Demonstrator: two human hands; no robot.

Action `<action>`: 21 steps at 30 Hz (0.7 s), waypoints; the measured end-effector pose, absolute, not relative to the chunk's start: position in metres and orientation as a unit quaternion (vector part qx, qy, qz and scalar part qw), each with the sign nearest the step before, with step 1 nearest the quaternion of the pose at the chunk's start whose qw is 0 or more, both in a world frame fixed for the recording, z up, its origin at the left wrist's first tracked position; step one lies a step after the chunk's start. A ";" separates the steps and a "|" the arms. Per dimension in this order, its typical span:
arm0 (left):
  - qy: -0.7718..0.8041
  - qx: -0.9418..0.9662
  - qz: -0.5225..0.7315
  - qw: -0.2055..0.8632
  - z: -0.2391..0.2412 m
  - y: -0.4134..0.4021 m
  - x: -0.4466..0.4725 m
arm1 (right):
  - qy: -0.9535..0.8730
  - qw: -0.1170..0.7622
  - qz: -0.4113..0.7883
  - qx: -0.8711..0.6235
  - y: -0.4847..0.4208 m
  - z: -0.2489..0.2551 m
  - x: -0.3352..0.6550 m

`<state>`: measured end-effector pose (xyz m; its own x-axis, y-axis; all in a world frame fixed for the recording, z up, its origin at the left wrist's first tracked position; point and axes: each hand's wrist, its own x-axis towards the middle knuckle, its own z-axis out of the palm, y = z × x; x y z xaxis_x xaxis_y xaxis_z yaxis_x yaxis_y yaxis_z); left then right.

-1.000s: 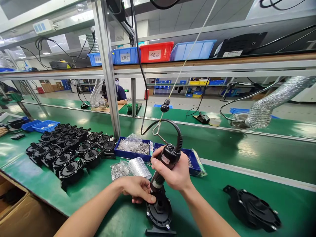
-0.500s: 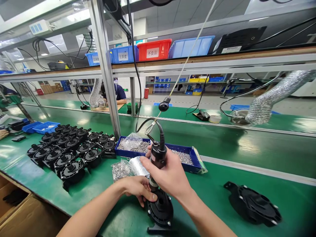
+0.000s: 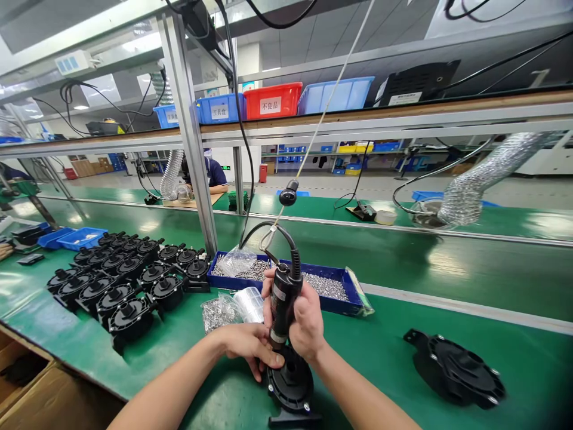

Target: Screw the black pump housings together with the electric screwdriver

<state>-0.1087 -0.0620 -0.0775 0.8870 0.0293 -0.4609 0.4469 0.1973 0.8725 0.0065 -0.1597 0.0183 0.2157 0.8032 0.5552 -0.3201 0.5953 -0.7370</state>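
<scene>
My right hand (image 3: 303, 319) is wrapped round a black electric screwdriver (image 3: 283, 298), which hangs on a cord and points down, slightly tilted. Its lower end meets the far left rim of a round black pump-like housing (image 3: 293, 382) on the green bench; the bit tip is hidden. My left hand (image 3: 253, 349) grips that housing at the same rim, thumb on top, fingers down its side. Silver screws show round the housing's edge. Beyond my hands lies a blue tray (image 3: 353, 298) of small metal screws and nuts. A clear bag of metal parts (image 3: 219, 313) lies beside a clear plastic roll (image 3: 249, 304).
Several similar black housings (image 3: 129, 316) stand in rows at the left. Another housing (image 3: 454, 370) lies at the right. A metal post (image 3: 190, 131) rises behind the tray. Overhead, a shelf holds a red bin (image 3: 273, 100) and blue bins. A person (image 3: 215, 173) sits across the bench.
My right hand has shifted its grip on the screwdriver, with the thumb no longer across its front. The screwdriver leans a little differently. My left hand stays on the housing.
</scene>
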 end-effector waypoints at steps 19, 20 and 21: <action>0.224 0.636 -0.116 0.730 -0.069 -0.067 -0.110 | -0.488 0.742 0.425 -0.174 -0.161 0.025 0.012; 0.221 0.635 -0.114 0.732 -0.069 -0.068 -0.110 | -0.482 0.741 0.436 -0.169 -0.161 0.026 0.012; 0.219 0.634 -0.113 0.733 -0.069 -0.068 -0.110 | -0.480 0.739 0.442 -0.170 -0.162 0.027 0.012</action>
<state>-0.1099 -0.0681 -0.0688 0.8788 0.1120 -0.4638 0.4427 0.1711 0.8802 0.0120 -0.1616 0.0274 0.1496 0.8159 0.5585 -0.4901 0.5518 -0.6748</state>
